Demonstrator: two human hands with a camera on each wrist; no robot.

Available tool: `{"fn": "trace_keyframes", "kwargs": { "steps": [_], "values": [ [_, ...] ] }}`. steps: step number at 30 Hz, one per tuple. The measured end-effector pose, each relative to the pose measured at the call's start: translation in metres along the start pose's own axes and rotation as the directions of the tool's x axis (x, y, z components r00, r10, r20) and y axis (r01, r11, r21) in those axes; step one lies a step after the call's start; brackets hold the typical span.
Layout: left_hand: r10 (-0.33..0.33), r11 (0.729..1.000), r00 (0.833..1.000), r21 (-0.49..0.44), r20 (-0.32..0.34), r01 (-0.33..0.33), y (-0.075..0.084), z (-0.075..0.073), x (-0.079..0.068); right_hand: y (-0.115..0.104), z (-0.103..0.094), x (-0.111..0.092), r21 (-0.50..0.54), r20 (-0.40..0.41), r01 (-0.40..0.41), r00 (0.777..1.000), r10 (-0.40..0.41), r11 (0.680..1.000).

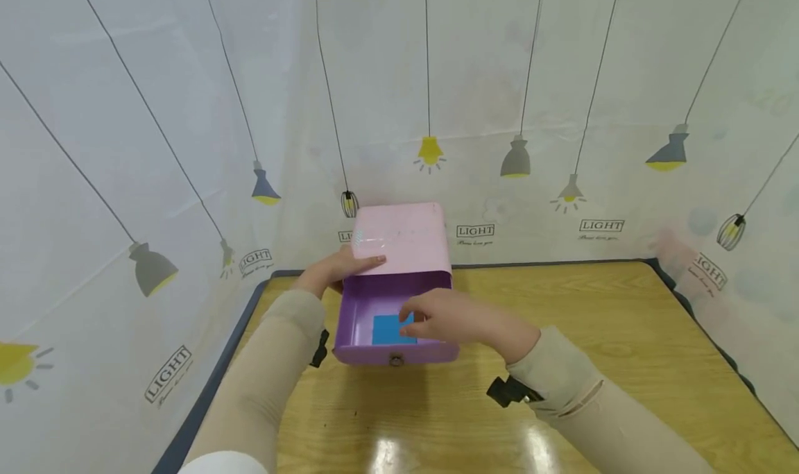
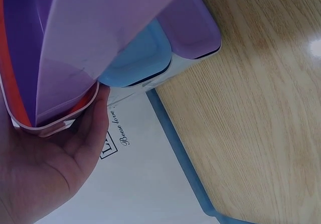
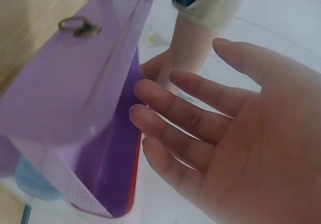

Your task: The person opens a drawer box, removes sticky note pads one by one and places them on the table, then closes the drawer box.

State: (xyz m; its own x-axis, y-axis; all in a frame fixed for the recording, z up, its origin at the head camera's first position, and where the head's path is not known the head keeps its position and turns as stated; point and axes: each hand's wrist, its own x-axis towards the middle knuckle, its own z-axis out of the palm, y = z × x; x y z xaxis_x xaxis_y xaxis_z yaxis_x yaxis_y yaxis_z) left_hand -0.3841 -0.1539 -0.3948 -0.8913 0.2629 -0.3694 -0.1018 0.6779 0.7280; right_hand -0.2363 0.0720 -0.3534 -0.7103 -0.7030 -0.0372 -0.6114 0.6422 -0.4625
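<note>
A small drawer cabinet (image 1: 402, 234) with a pale pink top stands at the back of the table. Its purple top drawer (image 1: 368, 354), with a metal ring pull (image 1: 396, 359), is slid out towards me. On the drawer floor lies a flat blue square (image 1: 383, 329), partly behind my right fingers in the head view. My left hand (image 1: 333, 266) grips the cabinet's left side, thumb on top; the left wrist view shows its fingers curled round the edge. Above the drawer hovers my right hand (image 1: 456, 316), fingers spread and loosely bent, holding nothing in the right wrist view.
Below the pulled-out drawer are a blue drawer (image 2: 145, 53) and another purple drawer (image 2: 193, 25), both closed. The wood-grain table (image 1: 562, 321) has a dark edge. A pale sheet (image 1: 499, 64) printed with lamps hangs behind and at the sides.
</note>
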Motion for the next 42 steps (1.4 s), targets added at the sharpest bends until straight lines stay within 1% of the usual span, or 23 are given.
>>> {"fn": "trace_keyframes", "kwargs": {
  "steps": [4,8,12,15,18,21,24,28,31,34,38,42],
  "values": [
    [0.000,1.000,1.000,0.003,0.002,0.000,0.002,0.001,-0.002,0.006,-0.010,0.013,-0.045,0.047,-0.032,0.998,0.034,0.999],
    [-0.006,1.000,1.000,-0.011,0.005,0.006,0.003,0.001,-0.004,0.012,-0.014,0.030,-0.100,0.101,-0.055,0.993,0.065,0.993],
    [-0.012,1.000,1.000,-0.017,0.019,0.012,0.003,0.000,-0.005,0.020,-0.013,0.046,-0.104,0.184,-0.098,0.976,0.116,0.990],
    [-0.005,1.000,1.000,-0.003,0.015,0.005,0.002,-0.002,-0.006,0.027,-0.013,0.056,-0.074,0.255,-0.130,0.956,0.145,0.989],
    [0.006,1.000,1.000,0.009,0.008,-0.006,0.002,-0.004,-0.005,0.034,-0.013,0.062,-0.008,0.317,-0.160,0.936,0.155,0.987],
    [-0.006,1.000,1.000,0.019,-0.005,0.006,0.002,-0.004,-0.004,0.040,-0.012,0.066,0.051,0.360,-0.193,0.919,0.162,0.980],
    [-0.026,0.999,1.000,0.044,-0.016,0.026,0.001,-0.003,-0.003,0.044,-0.011,0.068,0.092,0.388,-0.226,0.905,0.174,0.970],
    [-0.014,0.997,1.000,0.077,-0.027,0.016,0.001,0.001,-0.001,0.051,-0.010,0.069,0.143,0.402,-0.285,0.892,0.207,0.948],
    [-0.004,0.996,0.999,0.091,-0.040,0.007,0.001,0.003,0.000,0.056,-0.008,0.070,0.185,0.405,-0.309,0.889,0.214,0.933],
    [-0.008,0.995,0.999,0.097,-0.046,0.012,0.001,0.003,0.000,0.058,-0.006,0.069,0.226,0.409,-0.309,0.891,0.198,0.924],
    [-0.013,0.995,0.999,0.098,-0.045,0.017,0.002,0.003,-0.001,0.057,0.000,0.068,0.256,0.391,-0.297,0.902,0.182,0.920],
    [-0.021,0.995,0.999,0.093,-0.050,0.026,0.001,0.001,-0.001,0.055,0.003,0.066,0.258,0.353,-0.274,0.919,0.174,0.926]
  ]
}}
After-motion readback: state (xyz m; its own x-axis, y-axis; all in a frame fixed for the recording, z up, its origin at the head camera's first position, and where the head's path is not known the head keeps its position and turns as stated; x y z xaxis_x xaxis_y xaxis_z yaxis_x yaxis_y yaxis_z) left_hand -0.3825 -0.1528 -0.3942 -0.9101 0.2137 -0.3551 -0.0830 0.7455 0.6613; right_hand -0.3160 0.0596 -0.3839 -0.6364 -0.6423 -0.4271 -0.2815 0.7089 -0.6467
